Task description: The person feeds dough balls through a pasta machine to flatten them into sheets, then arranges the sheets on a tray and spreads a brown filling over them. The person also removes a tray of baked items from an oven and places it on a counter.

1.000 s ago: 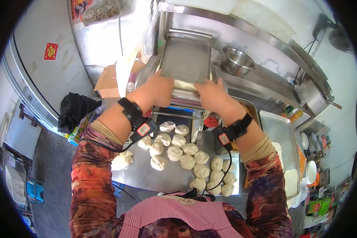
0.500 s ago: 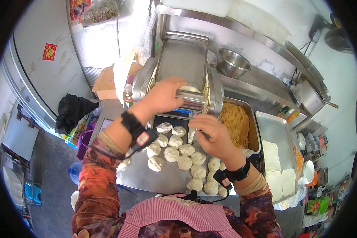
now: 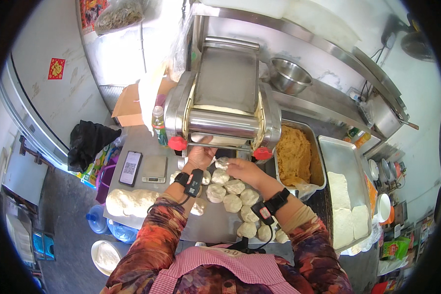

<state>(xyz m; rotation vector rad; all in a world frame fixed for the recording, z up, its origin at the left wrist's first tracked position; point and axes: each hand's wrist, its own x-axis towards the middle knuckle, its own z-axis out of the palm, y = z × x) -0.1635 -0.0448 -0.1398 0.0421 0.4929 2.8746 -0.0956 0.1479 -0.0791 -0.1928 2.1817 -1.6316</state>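
A steel dough sheeter [image 3: 224, 122] stands in front of me, its rollers across the middle and a flat feed plate behind. A pale dough sheet [image 3: 219, 139] comes out below the front roller. My left hand [image 3: 202, 156] reaches under the front bar, palm up, fingers apart at the sheet's left end; some fingertips are hidden. My right hand [image 3: 247, 172] is just right of it, fingers stretched toward a floured dough ball [image 3: 222, 162] and touching its edge. Several more dough balls [image 3: 232, 202] lie on the steel table [image 3: 208, 229] below both hands.
Red knobs [image 3: 262, 153] flank the rollers. To the right stand a pan of brown filling [image 3: 294, 157] and a tray [image 3: 328, 147] with flat dough sheets. Left are a phone [image 3: 130, 168], a small scale [image 3: 155, 168], a green bottle [image 3: 159, 125] and a dough log [image 3: 132, 202].
My left hand has moved down from above the rollers to beneath the front bar. My right hand has shifted left and down to the dough balls. More of the left table shows.
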